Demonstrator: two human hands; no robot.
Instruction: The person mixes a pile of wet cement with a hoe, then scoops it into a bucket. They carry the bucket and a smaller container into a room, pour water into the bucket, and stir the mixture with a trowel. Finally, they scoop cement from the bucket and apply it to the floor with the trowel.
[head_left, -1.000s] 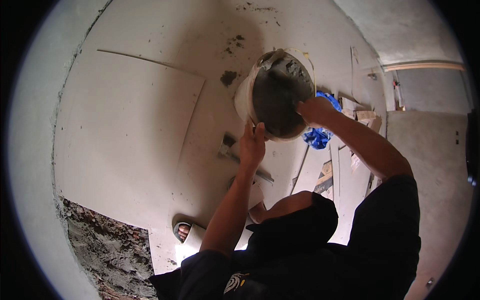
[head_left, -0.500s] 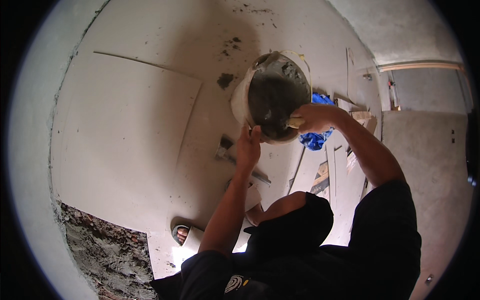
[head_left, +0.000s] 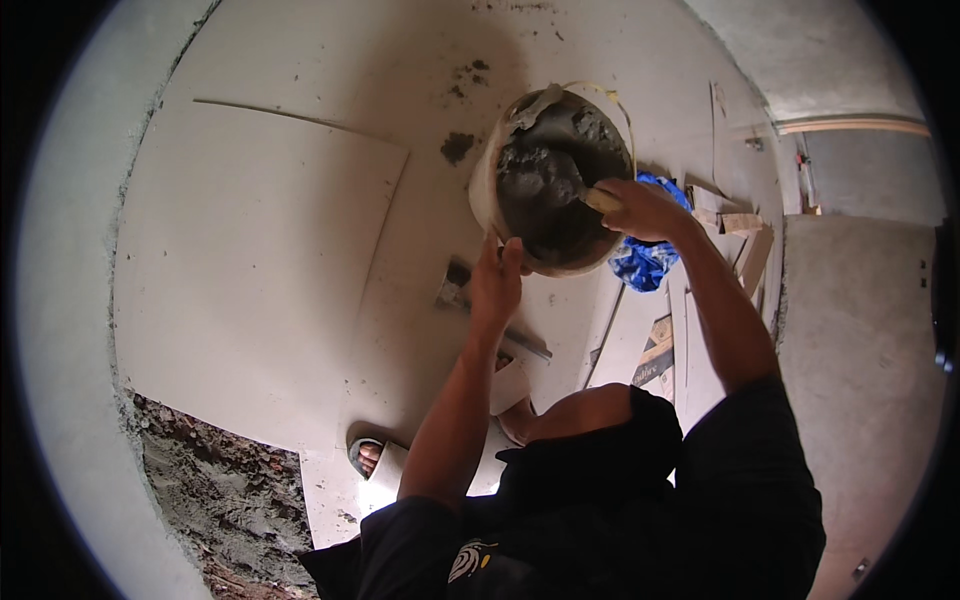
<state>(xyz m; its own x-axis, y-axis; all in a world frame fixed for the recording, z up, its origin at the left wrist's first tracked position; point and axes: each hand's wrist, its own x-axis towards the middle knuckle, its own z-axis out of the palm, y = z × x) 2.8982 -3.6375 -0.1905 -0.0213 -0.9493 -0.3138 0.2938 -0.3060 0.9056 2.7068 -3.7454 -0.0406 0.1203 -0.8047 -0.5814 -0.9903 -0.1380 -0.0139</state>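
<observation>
A pale bucket stands tilted toward me, grey wet mortar coating its inside. My left hand grips the near left part of its rim, thumb and fingers closed on the edge. In my right hand is the wooden handle of a trowel, held at the bucket's right side. A heap of mortar lies over the trowel's blade inside the bucket, hiding most of the metal. The bucket's thin wire handle hangs up past its far right rim.
Beside the bucket lies a crumpled blue plastic bag. Wood offcuts are scattered at the right. A flat-headed tool rests near my feet. Large pale boards cover the floor; rough dark ground shows at the lower left.
My right hand has moved up and slightly right in the picture. The trowel blade, previously down in the mortar, now carries a visible heap. My left hand stays on the rim.
</observation>
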